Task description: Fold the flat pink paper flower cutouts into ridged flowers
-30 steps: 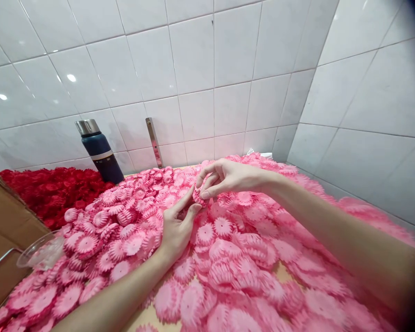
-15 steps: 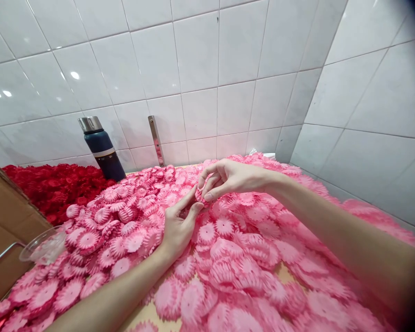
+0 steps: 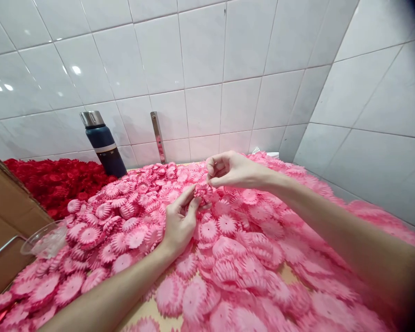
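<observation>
Between the thumb and fingers of my left hand [image 3: 180,225] is a small pink artificial flower piece [image 3: 204,192] with curled, toothed edges. My right hand [image 3: 234,169] hovers just above and to the right of it, thumb and index finger pinched together by its upper edge. Whether a petal tip or anything else is between those fingertips is too small to tell. Below and around both hands spreads a thick heap of similar pink flower pieces [image 3: 207,229], many with a tiny hole in the middle.
A dark blue bottle [image 3: 107,150] with a steel cap stands at the back left, beside a pile of red flower pieces [image 3: 57,182]. Left of the pink heap are a clear plastic bowl [image 3: 31,243] and a cardboard box [image 3: 12,230]. White tiled walls [image 3: 200,50] enclose the back and right.
My right hand has lifted slightly up and right from the flower piece. More of the piece's curled petals now shows in my left hand, which stays nearly in place.
</observation>
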{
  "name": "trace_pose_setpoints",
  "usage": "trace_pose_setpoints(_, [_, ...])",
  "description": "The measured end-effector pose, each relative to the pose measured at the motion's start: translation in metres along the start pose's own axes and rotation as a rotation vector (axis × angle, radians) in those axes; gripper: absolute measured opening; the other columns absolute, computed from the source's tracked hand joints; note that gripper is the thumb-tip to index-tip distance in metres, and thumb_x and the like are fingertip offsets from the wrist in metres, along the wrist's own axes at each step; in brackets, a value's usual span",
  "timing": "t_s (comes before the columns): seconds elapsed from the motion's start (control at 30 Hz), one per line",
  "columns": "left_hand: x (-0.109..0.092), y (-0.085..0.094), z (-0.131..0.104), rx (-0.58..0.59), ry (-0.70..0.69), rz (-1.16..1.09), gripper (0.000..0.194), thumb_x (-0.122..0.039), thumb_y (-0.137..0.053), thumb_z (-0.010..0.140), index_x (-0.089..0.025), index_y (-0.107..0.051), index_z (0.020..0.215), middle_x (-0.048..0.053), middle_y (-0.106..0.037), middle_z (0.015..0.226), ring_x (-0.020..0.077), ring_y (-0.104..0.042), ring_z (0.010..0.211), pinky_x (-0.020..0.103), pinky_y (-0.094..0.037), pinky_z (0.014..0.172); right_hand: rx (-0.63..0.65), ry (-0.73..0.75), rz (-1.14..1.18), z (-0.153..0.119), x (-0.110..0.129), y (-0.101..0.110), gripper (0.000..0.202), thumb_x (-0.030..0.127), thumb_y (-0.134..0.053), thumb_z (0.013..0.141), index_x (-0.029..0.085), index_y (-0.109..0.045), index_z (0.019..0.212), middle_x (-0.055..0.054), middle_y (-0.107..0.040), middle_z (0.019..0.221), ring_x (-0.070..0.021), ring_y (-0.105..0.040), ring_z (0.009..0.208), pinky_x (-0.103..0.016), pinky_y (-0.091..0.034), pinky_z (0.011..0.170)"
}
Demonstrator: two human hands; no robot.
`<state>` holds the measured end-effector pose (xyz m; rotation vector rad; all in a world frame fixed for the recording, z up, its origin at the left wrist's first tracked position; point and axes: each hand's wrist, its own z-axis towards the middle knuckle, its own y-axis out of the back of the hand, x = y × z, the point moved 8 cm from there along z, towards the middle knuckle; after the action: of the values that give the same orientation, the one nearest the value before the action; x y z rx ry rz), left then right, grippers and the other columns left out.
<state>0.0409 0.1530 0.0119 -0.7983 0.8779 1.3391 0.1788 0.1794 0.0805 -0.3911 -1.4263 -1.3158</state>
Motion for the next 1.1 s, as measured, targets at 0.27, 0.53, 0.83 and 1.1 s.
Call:
trace_pose_setpoints(0.27, [-0.003, 0.000, -0.001, -0.007, 0.024, 0.037, 0.034, -0.029, -0.061, 0.084, -0.016, -0.063, 0.115, 0.008, -0.072, 0.099, 0.0205, -0.069, 0.089, 0.032, -0.057, 0.080, 0.084, -0.026, -0.011, -0.005, 0.002, 0.002, 0.010, 0.016, -0.063, 0.072, 0.017, -0.057, 0.080, -0.004, -0.065, 0.079, -0.0137, -0.060, 0.070, -0.028, -0.049, 0.064])
trace_pose_setpoints(0.53, [-0.006, 0.004, -0.002, -0.041, 0.038, 0.042, 0.017, -0.026, -0.065, 0.081, -0.016, -0.069, 0.094, 0.005, -0.073, 0.091, 0.0181, -0.068, 0.085, 0.029, -0.056, 0.081, 0.126, -0.106, -0.130, -0.010, 0.014, -0.018, 0.030, 0.028, -0.074, 0.068, 0.018, -0.057, 0.090, -0.005, -0.070, 0.081, -0.0183, -0.067, 0.074, -0.029, -0.052, 0.064])
trace_pose_setpoints(0.83, [-0.002, 0.004, -0.006, -0.036, 0.098, 0.048, 0.011, -0.029, -0.058, 0.086, -0.018, -0.060, 0.085, 0.002, -0.063, 0.076, 0.0144, -0.063, 0.070, 0.023, -0.052, 0.061, -0.048, -0.058, -0.168, -0.014, 0.012, 0.017, 0.020, 0.025, -0.067, 0.072, 0.019, -0.057, 0.088, -0.005, -0.068, 0.078, -0.0194, -0.064, 0.074, -0.031, -0.050, 0.066])
trace_pose_setpoints(1.1, [-0.023, -0.004, -0.005, 0.039, -0.029, 0.200, 0.008, -0.024, -0.053, 0.089, -0.019, -0.059, 0.091, 0.008, -0.064, 0.109, 0.0202, -0.061, 0.101, 0.033, -0.051, 0.086, 0.005, -0.040, -0.298, -0.015, 0.032, 0.006, 0.008, 0.022, -0.059, 0.077, 0.019, -0.063, 0.083, -0.004, -0.067, 0.083, -0.0168, -0.061, 0.074, -0.029, -0.049, 0.068])
